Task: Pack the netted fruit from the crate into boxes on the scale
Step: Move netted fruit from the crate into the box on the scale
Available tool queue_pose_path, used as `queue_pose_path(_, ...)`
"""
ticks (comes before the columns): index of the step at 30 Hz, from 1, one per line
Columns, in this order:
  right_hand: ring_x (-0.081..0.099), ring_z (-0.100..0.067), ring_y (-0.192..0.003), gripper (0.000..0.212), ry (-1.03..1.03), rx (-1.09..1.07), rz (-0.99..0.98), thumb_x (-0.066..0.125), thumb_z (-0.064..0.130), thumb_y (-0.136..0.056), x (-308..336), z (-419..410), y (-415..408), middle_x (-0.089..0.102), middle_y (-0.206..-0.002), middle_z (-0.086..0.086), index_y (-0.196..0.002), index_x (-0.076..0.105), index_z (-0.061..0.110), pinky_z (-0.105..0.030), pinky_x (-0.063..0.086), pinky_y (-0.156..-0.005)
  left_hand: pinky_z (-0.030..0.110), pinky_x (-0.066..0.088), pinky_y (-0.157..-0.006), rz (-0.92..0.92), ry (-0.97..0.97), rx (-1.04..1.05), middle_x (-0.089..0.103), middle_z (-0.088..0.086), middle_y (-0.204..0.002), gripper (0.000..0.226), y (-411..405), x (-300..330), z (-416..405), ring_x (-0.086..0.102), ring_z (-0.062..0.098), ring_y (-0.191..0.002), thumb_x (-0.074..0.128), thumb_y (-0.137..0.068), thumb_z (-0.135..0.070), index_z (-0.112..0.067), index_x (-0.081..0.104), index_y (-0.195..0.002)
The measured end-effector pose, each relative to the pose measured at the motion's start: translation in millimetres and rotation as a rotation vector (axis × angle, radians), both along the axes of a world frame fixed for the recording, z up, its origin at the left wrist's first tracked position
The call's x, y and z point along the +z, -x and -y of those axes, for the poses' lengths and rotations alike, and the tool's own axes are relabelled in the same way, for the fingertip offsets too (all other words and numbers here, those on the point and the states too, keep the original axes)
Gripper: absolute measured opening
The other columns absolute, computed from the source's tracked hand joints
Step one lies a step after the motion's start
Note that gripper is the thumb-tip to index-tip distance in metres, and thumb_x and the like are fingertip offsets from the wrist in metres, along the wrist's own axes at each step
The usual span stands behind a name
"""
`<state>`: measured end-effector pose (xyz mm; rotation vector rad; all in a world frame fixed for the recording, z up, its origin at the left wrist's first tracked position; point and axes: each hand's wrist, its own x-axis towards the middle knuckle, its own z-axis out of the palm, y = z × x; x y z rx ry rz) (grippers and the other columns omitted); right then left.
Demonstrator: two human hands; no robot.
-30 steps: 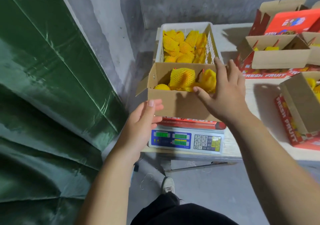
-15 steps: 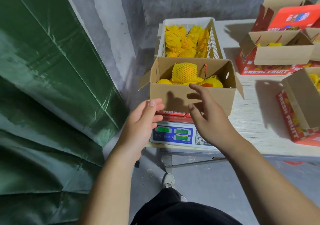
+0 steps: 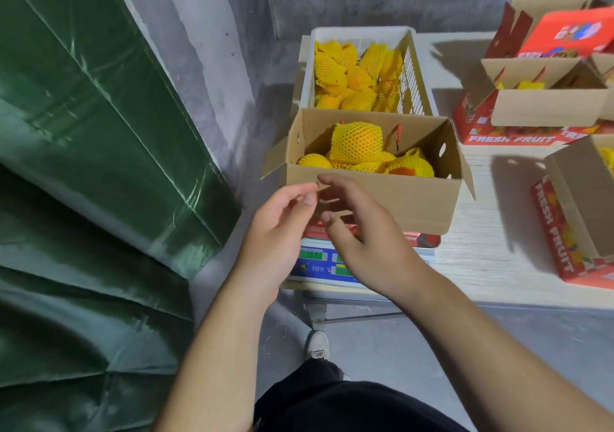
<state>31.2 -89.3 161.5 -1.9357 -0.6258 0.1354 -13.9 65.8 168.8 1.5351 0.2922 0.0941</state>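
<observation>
Two hands hang empty with loosely curled fingers, left hand (image 3: 282, 228) and right hand (image 3: 362, 235), just before the near wall of the cardboard box (image 3: 372, 195) on the scale (image 3: 312, 262). The netted fruit (image 3: 357, 77) waits in the white crate (image 3: 415, 79) directly behind the box, at the tabletop's far left corner; neither hand seems clearly nearer.

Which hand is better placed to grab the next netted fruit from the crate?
Right hand, probably: its fingers already reach the box front, nearer the crate. Left hand sits lower, at the corner. Both hold nothing.
</observation>
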Motion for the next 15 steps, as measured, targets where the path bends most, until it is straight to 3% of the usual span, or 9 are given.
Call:
queue_pose_path(2, 0.06, -0.007, -0.123, 0.047, -0.013, -0.002, 0.012, 0.058, 0.009, -0.102, -0.1, -6.9, -7.7, 0.063, -0.134, 0.009, -0.147, 0.05, 0.022, -0.031, 0.053, -0.103, 0.019, 0.058, -0.081, 0.02, 0.01, 0.007, 0.078, -0.014, -0.114, 0.022, -11.0, -1.4, -4.8, 0.075, 0.01, -0.107, 0.06, -0.097, -0.038, -0.051, 0.076, -0.107)
queue_pose_path(8, 0.058, -0.009, -0.125, 0.045, 0.015, -0.057, 0.025, 0.058, 0.011, -0.103, 11.0, -18.6, -49.6, 0.061, -0.135, 0.006, -0.147, 0.051, 0.02, -0.039, 0.051, -0.105, 0.023, 0.053, -0.087, 0.031, -0.001, 0.032, 0.076, -0.016, -0.117, 0.027, -59.0, 6.3, -29.1, 0.073, 0.005, -0.102, 0.057, -0.106, -0.032, -0.053, 0.074, -0.109)
queue_pose_path(11, 0.06, -0.011, -0.122, 0.045, -0.004, -0.098, 0.058, 0.059, 0.01, -0.102, 20.3, -25.3, -73.3, 0.062, -0.133, 0.006, -0.146, 0.051, 0.017, -0.039, 0.053, -0.101, 0.029, 0.052, -0.093, 0.049, 0.004, 0.004, 0.076, -0.016, -0.117, 0.027, -88.0, 17.3, -35.7, 0.073, 0.007, -0.104, 0.056, -0.108, -0.027, -0.047, 0.074, -0.113)
queue_pose_path(15, 0.062, -0.01, -0.119, 0.045, -0.033, -0.166, 0.064, 0.06, 0.01, -0.102, 22.2, -19.7, -99.8, 0.063, -0.132, 0.01, -0.145, 0.051, 0.021, -0.031, 0.054, -0.096, 0.036, 0.055, -0.094, 0.044, 0.159, -0.083, 0.076, -0.008, -0.123, 0.022, -127.7, 36.4, -43.0, 0.074, 0.015, -0.107, 0.059, -0.106, -0.032, -0.036, 0.073, -0.123)
